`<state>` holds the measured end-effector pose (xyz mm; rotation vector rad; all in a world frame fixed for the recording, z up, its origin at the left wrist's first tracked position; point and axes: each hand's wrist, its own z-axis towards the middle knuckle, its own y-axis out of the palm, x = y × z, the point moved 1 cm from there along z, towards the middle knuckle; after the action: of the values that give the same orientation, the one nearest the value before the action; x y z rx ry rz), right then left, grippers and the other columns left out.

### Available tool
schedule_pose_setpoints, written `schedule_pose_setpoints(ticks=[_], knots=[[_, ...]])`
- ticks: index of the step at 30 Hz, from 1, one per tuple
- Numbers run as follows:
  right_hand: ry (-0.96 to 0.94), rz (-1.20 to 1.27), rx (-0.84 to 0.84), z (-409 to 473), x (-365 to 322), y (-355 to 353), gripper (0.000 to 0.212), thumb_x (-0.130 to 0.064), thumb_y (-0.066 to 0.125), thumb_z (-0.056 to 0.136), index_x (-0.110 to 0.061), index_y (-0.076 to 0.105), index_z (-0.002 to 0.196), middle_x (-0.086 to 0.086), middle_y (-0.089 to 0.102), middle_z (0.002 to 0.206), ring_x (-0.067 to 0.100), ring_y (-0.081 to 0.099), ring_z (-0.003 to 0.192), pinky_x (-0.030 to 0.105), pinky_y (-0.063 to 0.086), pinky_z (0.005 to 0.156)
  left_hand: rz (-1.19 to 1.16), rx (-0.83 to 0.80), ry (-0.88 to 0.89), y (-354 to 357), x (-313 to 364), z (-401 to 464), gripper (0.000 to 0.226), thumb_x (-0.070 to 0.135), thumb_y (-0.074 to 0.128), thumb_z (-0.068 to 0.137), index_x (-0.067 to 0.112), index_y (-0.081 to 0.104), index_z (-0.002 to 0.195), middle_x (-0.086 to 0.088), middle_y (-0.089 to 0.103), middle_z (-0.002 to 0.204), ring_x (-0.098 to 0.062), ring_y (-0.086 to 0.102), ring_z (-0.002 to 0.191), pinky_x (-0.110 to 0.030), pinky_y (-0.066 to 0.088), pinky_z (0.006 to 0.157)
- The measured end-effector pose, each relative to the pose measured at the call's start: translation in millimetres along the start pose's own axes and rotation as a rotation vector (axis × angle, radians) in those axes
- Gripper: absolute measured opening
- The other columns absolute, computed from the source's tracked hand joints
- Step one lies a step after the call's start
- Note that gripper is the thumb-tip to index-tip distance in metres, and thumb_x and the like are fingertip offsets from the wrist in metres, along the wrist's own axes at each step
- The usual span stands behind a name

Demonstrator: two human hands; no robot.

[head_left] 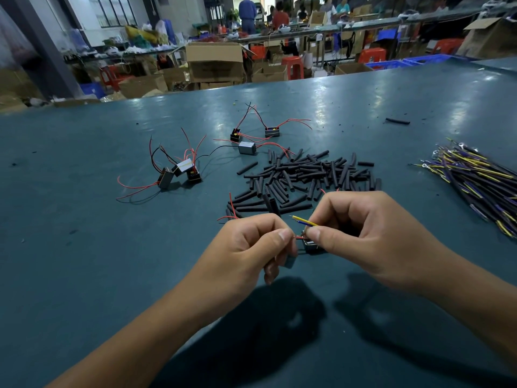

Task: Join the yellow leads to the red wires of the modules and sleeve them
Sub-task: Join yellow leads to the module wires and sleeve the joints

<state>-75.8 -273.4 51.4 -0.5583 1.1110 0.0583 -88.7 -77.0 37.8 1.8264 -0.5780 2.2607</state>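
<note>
My left hand [251,245] pinches a thin red wire [298,237] between thumb and forefinger, and other red wire ends [230,203] stick out behind its knuckles. My right hand [361,231] pinches a yellow lead [303,220] whose bare tip points left, just above the red wire. A small black module [311,245] hangs between the two hands, partly hidden by the fingers. A pile of black sleeves [305,177] lies on the table just beyond my hands.
Three modules with red and black wires [181,170] lie at the middle left, three more modules [247,141] farther back. A bundle of yellow and dark leads [475,177] lies at the right. One stray sleeve [397,121] sits far right on the green table [84,247].
</note>
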Motion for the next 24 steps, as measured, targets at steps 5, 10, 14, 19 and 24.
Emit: schedule_pose_setpoints(ticks=[5, 10, 14, 19, 24], knots=[[0.0, 0.01, 0.0, 0.2, -0.6, 0.2, 0.008, -0.025, 0.068, 0.084, -0.022, 0.066, 0.077, -0.01, 0.062, 0.062, 0.001, 0.049, 0.056, 0.014, 0.04, 0.055, 0.009, -0.019, 0.008, -2.0, -0.9, 0.4, 0.025, 0.023, 0.054, 0.094, 0.016, 0.066, 0.074, 0.008, 0.056, 0.062, -0.013, 0.048, 0.055, -0.022, 0.042, 0.055], [-0.004, -0.035, -0.016, -0.5, -0.2, 1.4, 0.011, -0.027, 0.068, 0.085, -0.022, 0.066, 0.075, -0.009, 0.055, 0.06, 0.002, 0.042, 0.055, 0.016, 0.036, 0.052, 0.096, -0.029, 0.035, -3.0, -0.3, -0.6, 0.023, 0.018, 0.054, 0.093, 0.016, 0.065, 0.072, 0.009, 0.059, 0.062, -0.012, 0.05, 0.056, -0.023, 0.044, 0.056], [0.013, 0.001, -0.038, -0.1, -0.5, 2.3, 0.014, -0.019, 0.071, 0.088, -0.018, 0.067, 0.075, -0.007, 0.057, 0.06, 0.002, 0.044, 0.057, 0.015, 0.036, 0.053, 0.198, -0.009, 0.046, -5.3, 2.7, -0.7, 0.022, 0.018, 0.052, 0.091, 0.019, 0.064, 0.073, 0.01, 0.059, 0.061, -0.012, 0.05, 0.056, -0.033, 0.043, 0.054], [0.037, 0.023, -0.049, 1.9, -0.7, 2.5, 0.016, -0.029, 0.062, 0.089, -0.019, 0.067, 0.078, 0.001, 0.055, 0.062, 0.005, 0.046, 0.058, 0.016, 0.038, 0.054, 0.254, 0.008, 0.051, -4.5, 3.4, -0.7, 0.019, 0.032, 0.054, 0.085, 0.02, 0.063, 0.073, 0.002, 0.053, 0.058, -0.017, 0.049, 0.055, -0.044, 0.042, 0.053], [0.053, 0.076, -0.021, 1.2, 0.6, 3.5, 0.013, -0.027, 0.06, 0.09, -0.02, 0.063, 0.08, -0.004, 0.056, 0.056, 0.0, 0.046, 0.051, 0.008, 0.035, 0.051, 0.236, 0.004, 0.028, -2.2, 1.5, 0.0, 0.019, 0.03, 0.054, 0.082, 0.023, 0.064, 0.067, -0.009, 0.052, 0.056, -0.017, 0.05, 0.054, -0.036, 0.041, 0.051]])
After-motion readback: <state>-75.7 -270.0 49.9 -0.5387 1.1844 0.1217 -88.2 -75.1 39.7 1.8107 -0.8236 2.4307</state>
